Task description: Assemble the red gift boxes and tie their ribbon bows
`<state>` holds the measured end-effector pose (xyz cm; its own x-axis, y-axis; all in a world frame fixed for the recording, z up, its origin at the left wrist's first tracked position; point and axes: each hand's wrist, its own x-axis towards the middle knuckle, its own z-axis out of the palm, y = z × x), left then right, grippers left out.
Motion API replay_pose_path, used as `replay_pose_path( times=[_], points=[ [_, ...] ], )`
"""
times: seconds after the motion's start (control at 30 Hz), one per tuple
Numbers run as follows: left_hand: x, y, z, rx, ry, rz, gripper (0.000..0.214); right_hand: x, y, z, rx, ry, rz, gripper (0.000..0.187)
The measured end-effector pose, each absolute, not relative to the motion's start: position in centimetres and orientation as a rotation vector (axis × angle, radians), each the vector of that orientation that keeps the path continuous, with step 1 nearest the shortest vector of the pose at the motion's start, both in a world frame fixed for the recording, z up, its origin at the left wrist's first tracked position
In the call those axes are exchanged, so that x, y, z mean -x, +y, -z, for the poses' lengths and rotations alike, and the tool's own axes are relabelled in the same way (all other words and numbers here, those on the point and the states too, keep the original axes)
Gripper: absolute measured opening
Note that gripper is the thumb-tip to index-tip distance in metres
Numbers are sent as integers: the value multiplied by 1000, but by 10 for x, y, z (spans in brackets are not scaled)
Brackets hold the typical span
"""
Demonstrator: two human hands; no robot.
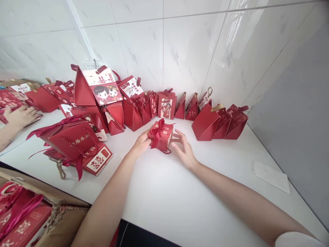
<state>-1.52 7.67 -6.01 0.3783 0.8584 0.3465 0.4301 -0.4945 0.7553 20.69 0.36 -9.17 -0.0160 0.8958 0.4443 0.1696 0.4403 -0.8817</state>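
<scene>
A small red gift box with a red ribbon bow on top rests on the white table in front of me. My left hand grips its left side, the fingertips partly hidden behind the box and ribbon. At the right side my right hand is open, fingers spread and curved toward the box. Whether those fingertips touch the box I cannot tell. A ribbon loop hangs from the box's lower front edge.
Red gift boxes stand in a row along the tiled wall. Larger ribboned boxes are stacked at left, above a cardboard carton of red boxes. Another person's hand is at far left. White paper lies at right.
</scene>
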Motion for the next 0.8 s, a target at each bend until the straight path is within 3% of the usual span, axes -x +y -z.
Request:
replay_pose_path(
  times=[0.1,0.2,0.27,0.37,0.47,0.63,0.73,0.8],
  points=[
    [19,83,62,-1876,1281,-1224,52,-207,4,91,1032,-1342,-758,54],
    [17,83,59,-1660,1272,-1399,41,-209,9,92,1032,-1317,-893,63],
    [13,81,55,-1517,1223,-1425,48,-211,13,93,1013,-1334,-1043,69],
    [10,77,48,-1288,1158,-1407,70,-214,18,96,1011,-1301,-1089,67],
    [16,77,38,-1202,1106,-1394,76,-215,19,99,1033,-1186,-1050,59],
    [33,74,21,-1343,1120,-1340,71,-215,21,102,1006,-1125,-1104,49],
    [38,67,13,-1534,1112,-1156,57,-215,23,104,1000,-1134,-1115,47],
    [41,61,9,-1608,1146,-984,61,-215,24,105,1005,-1139,-1121,46]
  ],
)
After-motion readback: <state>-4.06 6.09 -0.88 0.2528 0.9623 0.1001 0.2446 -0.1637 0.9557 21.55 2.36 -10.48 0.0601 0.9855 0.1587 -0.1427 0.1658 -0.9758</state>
